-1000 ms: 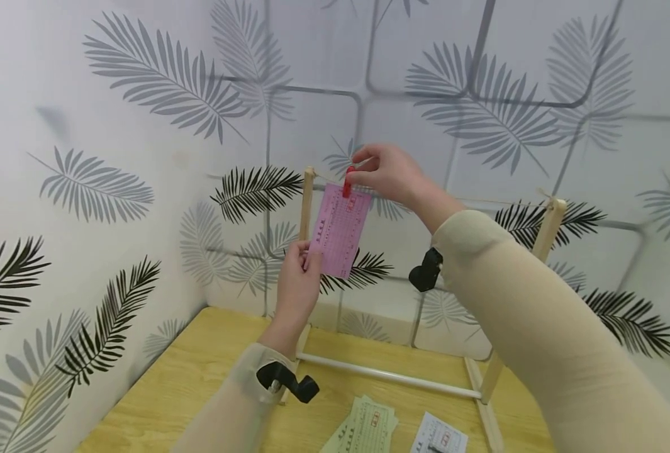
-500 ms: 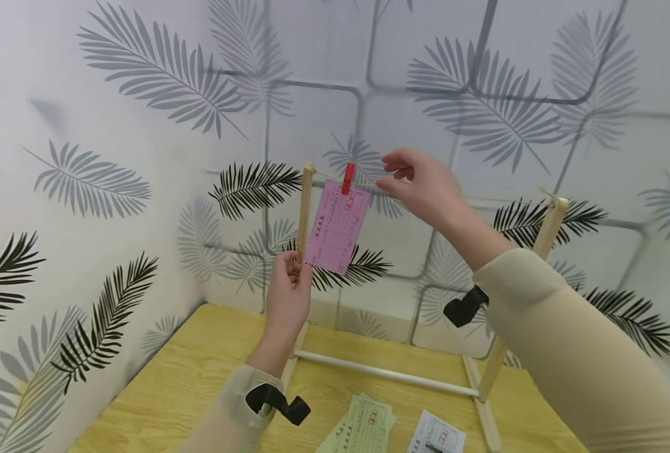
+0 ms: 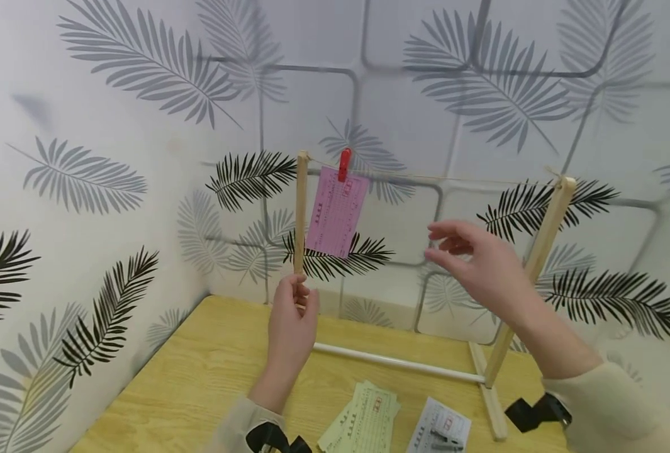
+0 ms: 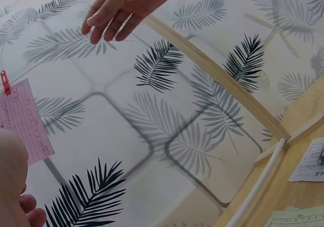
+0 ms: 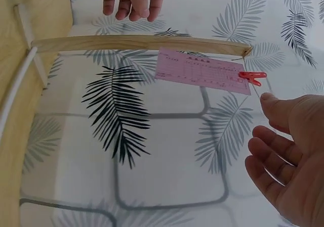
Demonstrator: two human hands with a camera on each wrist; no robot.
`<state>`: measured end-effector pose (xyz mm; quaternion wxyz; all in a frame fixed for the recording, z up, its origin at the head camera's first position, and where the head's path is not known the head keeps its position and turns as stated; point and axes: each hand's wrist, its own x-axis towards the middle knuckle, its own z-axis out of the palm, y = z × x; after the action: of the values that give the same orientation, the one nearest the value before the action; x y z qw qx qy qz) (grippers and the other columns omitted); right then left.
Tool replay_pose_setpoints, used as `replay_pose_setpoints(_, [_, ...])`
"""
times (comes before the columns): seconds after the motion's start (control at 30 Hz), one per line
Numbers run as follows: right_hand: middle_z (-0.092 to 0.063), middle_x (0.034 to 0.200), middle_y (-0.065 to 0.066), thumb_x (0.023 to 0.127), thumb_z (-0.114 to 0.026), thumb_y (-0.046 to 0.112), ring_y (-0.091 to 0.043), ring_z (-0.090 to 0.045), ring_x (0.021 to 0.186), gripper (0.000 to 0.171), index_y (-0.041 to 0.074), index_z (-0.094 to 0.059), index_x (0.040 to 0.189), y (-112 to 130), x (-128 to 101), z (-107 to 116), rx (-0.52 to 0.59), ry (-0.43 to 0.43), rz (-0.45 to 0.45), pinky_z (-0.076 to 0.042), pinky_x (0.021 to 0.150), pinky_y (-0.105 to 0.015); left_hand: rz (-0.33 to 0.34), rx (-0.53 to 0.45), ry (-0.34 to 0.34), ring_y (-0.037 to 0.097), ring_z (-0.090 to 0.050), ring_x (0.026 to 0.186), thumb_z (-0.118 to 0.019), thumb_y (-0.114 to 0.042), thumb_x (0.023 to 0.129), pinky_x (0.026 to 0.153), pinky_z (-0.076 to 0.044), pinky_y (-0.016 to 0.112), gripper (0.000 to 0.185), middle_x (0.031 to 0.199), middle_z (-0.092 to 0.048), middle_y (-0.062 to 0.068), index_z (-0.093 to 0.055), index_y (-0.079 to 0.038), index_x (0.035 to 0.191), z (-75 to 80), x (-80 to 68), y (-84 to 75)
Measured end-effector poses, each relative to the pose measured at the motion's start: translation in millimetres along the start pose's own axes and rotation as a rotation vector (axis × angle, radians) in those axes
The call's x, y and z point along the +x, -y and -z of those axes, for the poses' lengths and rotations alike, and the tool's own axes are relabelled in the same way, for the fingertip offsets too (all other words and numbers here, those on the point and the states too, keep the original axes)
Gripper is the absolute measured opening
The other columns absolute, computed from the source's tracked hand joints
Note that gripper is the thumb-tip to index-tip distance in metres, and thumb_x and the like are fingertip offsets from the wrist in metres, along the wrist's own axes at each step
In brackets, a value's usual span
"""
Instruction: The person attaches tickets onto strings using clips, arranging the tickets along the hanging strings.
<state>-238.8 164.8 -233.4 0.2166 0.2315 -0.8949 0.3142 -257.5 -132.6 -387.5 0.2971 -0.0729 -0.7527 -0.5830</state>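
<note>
Hands [image 3: 484, 267] apart, pink slip [image 3: 336, 212] seemingly pegged

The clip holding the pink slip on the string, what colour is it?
Red. The clip shows best in the head view, pinning the pink slip to the string.

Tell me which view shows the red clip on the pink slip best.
The head view: the red clip stands unobstructed, pinning the pink slip to the string. The right wrist view shows it sideways; the left wrist view catches it small at the frame edge.
</note>
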Motion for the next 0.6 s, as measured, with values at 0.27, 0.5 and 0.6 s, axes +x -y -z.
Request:
replay_pose_setpoints(0.27, [-0.075,0.129,-0.005,0.104,-0.082,0.024,-0.026,-0.073,0.11,0.041,0.009,-0.072,0.14,-48.2,-68.0,-25.2,-0.029,0.054,-0.074,-0.059,0.092,-0.051,-0.002,0.103,0.201,0.019,-0.063,0.101,-0.069,-0.015,0.111,0.085,-0.056,0.033,0.028,0.112,-0.065,0.002,-0.063,-0.005,0.137,-14.8,-33.7,15.9])
replay_pose_setpoints(0.5, [-0.075,0.13,0.0,0.101,-0.085,0.023,-0.018,-0.073,0.106,0.042,0.014,-0.074,0.14,-80.7,-113.1,-47.0,-0.002,0.123,-0.162,-0.061,0.089,-0.045,0.023,0.227,0.444,0.027,-0.062,0.108,-0.073,-0.028,0.11,0.086,-0.056,0.038,0.046,0.12,-0.066,0.007,-0.06,-0.001,0.145,-29.9,-59.3,39.4])
replay_pose_setpoints(0.6, [-0.075,0.13,0.001,0.099,-0.086,0.023,-0.017,-0.072,0.106,0.042,0.014,-0.075,0.139,-91.9,-127.0,-55.7,0.015,0.136,-0.189,-0.061,0.088,-0.04,0.032,0.251,0.515,0.033,-0.065,0.111,-0.074,-0.028,0.109,0.088,-0.057,0.046,0.05,0.122,-0.067,0.013,-0.059,0.001,0.146,-34.0,-66.6,45.9])
